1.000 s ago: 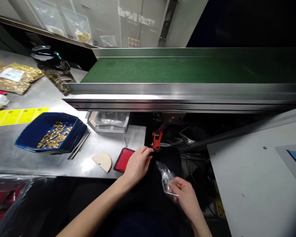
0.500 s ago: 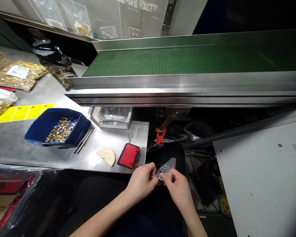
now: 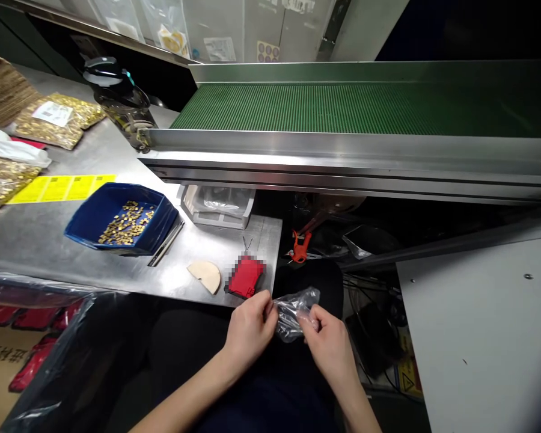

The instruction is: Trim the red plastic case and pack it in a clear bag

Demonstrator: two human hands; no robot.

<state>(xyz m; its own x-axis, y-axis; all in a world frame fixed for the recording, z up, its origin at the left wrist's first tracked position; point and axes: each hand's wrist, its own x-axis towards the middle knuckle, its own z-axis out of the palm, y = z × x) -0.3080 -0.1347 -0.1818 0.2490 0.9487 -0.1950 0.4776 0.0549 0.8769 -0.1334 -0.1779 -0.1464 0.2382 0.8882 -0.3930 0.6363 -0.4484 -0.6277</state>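
Note:
A crumpled clear plastic bag (image 3: 293, 316) is stretched between my two hands, above my lap. My left hand (image 3: 252, 325) pinches its left side, and my right hand (image 3: 327, 337) grips the right side with the thumb on top. Whether anything is inside the bag I cannot make out. Just beyond my left hand, a red case with a black edge (image 3: 247, 276) lies at the metal table's corner, partly pixelated. To its left is a pale half-round piece (image 3: 205, 275).
A blue bin (image 3: 83, 222) holds small brass-coloured parts, with thin metal tools (image 3: 166, 243) alongside. A grey tray (image 3: 216, 218) contains plastic bags. Behind runs a green conveyor belt (image 3: 297, 108). Orange-handled cutters (image 3: 300, 246) hang below it. A white panel (image 3: 478, 325) stands right.
My hands have moved slightly apart, and more of the plastic bag shows spread between them. The whole view has shifted, so the table and bin appear further right and a little higher.

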